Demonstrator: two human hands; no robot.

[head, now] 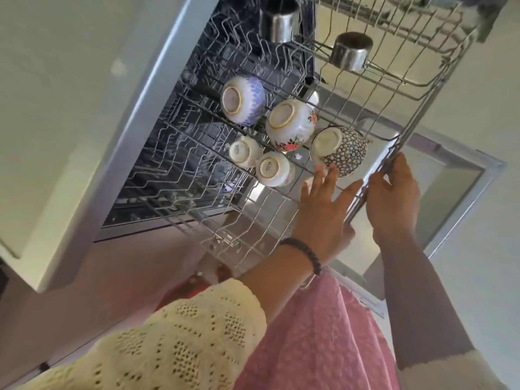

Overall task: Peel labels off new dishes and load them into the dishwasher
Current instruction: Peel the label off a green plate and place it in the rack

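**Dishes sat loaded as I took hold of the rack**

Dishes for the wash stood upside down in the pulled-out rack, just ahead of my hands: a dotted bowl nearest, a flowered bowl and a blue-patterned bowl beyond it, and two small white cups off to the left of my left hand. That hand lay flat and relaxed over the wires, fingers straight and spread, its fingertips just short of the dotted bowl and holding nothing. My right hand was curled around the rack's front rail, to the right of the same bowl.

I saw no labels on the upturned bases, so I judged the loading close to done. The rack's long wires ran away from me into the dishwasher, so a straight push along that line looked like the coming move, with the right hand best placed to drive it. Two steel cups sat farther back, well apart from both hands.
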